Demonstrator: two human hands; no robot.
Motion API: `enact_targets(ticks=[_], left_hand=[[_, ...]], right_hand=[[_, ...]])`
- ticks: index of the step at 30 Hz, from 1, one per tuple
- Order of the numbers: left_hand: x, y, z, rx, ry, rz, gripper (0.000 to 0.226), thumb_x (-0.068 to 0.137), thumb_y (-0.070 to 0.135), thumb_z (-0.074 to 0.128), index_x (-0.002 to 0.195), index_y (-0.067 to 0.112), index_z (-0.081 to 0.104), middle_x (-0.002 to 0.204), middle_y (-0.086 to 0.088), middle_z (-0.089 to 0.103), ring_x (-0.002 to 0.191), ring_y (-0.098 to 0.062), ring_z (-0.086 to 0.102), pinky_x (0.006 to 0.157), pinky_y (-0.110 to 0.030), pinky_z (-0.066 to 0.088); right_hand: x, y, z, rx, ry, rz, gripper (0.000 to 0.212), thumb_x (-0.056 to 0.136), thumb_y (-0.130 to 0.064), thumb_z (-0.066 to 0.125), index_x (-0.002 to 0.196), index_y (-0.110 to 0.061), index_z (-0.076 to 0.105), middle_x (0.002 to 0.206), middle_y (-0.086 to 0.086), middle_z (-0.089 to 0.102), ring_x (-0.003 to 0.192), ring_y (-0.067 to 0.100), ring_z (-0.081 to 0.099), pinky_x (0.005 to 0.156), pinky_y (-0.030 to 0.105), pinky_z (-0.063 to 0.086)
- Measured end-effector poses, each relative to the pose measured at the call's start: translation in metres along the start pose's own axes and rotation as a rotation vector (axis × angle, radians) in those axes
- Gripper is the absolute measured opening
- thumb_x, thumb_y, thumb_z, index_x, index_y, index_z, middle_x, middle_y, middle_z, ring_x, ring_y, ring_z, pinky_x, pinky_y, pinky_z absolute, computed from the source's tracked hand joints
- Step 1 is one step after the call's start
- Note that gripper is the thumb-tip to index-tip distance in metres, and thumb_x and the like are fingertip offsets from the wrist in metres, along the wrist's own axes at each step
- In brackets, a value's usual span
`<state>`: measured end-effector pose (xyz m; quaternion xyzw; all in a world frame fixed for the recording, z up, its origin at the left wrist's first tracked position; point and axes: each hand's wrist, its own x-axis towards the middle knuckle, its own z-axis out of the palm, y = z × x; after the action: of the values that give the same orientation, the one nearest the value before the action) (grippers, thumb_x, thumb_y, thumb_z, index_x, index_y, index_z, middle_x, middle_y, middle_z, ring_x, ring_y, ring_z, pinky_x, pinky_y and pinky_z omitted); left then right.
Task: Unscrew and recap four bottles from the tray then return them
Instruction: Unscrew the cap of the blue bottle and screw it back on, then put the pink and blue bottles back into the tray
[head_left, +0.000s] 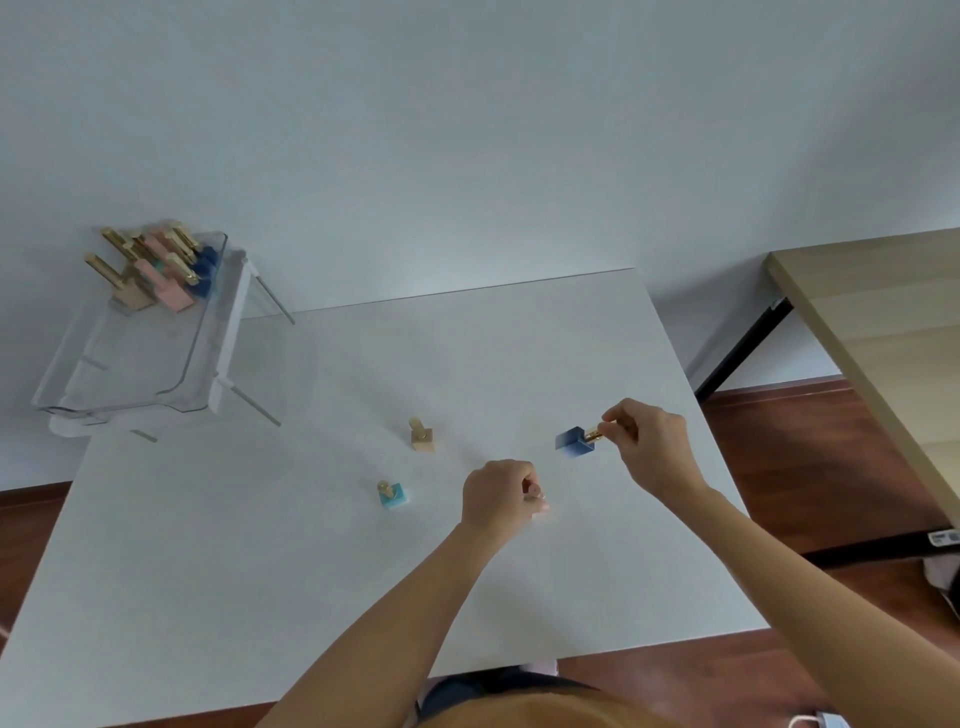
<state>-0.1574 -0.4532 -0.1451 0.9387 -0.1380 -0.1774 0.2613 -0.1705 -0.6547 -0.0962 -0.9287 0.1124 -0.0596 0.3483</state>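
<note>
A dark blue bottle (570, 442) with a gold cap stands on the white table (260, 545), and my right hand (647, 447) pinches that cap from the right. My left hand (501, 496) is closed over a pale pink bottle (540, 506), which is mostly hidden under the fingers. A tan bottle (422, 436) and a teal bottle (393, 495), both gold-capped, stand apart to the left of my hands. The clear tray (192, 358) sits at the table's far left corner with several more bottles (156, 270) at its back.
A wooden table (883, 322) with a black leg stands to the right, beyond a strip of dark wood floor. The white table's near edge lies just in front of my body.
</note>
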Motion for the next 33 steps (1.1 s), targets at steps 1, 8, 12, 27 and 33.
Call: enact_targets(ticks=[1,8,12,27,33], left_hand=[[0.0,-0.001,-0.001,0.02,0.017,0.002,0.011,0.078,0.028,0.069,0.082,0.018,0.067,0.09,0.003,0.073,0.088,-0.019,0.063,0.07,-0.028,0.043],[-0.002,-0.01,-0.041,-0.01,0.133,-0.002,0.008,0.078,0.03,0.068,0.08,0.022,0.067,0.088,0.005,0.072,0.088,-0.017,0.061,0.07,-0.029,0.044],[-0.007,-0.021,-0.096,-0.066,0.244,-0.02,0.009,0.076,0.03,0.07,0.076,0.022,0.066,0.081,0.007,0.071,0.081,-0.014,0.061,0.069,-0.029,0.046],[-0.039,-0.194,-0.328,-0.12,0.625,-0.087,0.014,0.076,0.025,0.079,0.085,0.018,0.071,0.082,0.005,0.073,0.076,-0.011,0.066,0.072,-0.028,0.056],[-0.015,-0.278,-0.393,-0.16,0.698,-0.094,0.012,0.073,0.012,0.079,0.077,0.013,0.068,0.082,-0.002,0.073,0.076,-0.017,0.066,0.068,-0.03,0.055]], right_hand=[[0.0,0.0,0.0,-0.001,-0.006,0.002,0.006,0.086,-0.01,0.066,0.082,-0.006,0.067,0.053,-0.014,0.05,0.047,0.007,0.044,0.054,0.008,0.04],[0.016,-0.021,0.005,0.05,-0.038,-0.006,0.009,0.086,-0.014,0.066,0.079,-0.01,0.067,0.051,-0.011,0.052,0.048,0.008,0.045,0.054,0.008,0.038],[0.034,-0.059,0.01,0.082,-0.06,-0.05,0.012,0.088,-0.017,0.063,0.077,-0.013,0.066,0.049,-0.009,0.05,0.048,0.01,0.043,0.047,0.015,0.033],[0.104,-0.298,0.11,0.248,-0.183,-0.258,0.01,0.088,-0.021,0.063,0.08,-0.016,0.066,0.066,-0.003,0.072,0.057,0.011,0.061,0.063,0.035,0.054],[0.139,-0.387,0.175,0.243,-0.189,-0.305,0.005,0.084,-0.019,0.068,0.084,-0.014,0.069,0.068,0.004,0.072,0.059,0.014,0.066,0.063,0.031,0.055]])
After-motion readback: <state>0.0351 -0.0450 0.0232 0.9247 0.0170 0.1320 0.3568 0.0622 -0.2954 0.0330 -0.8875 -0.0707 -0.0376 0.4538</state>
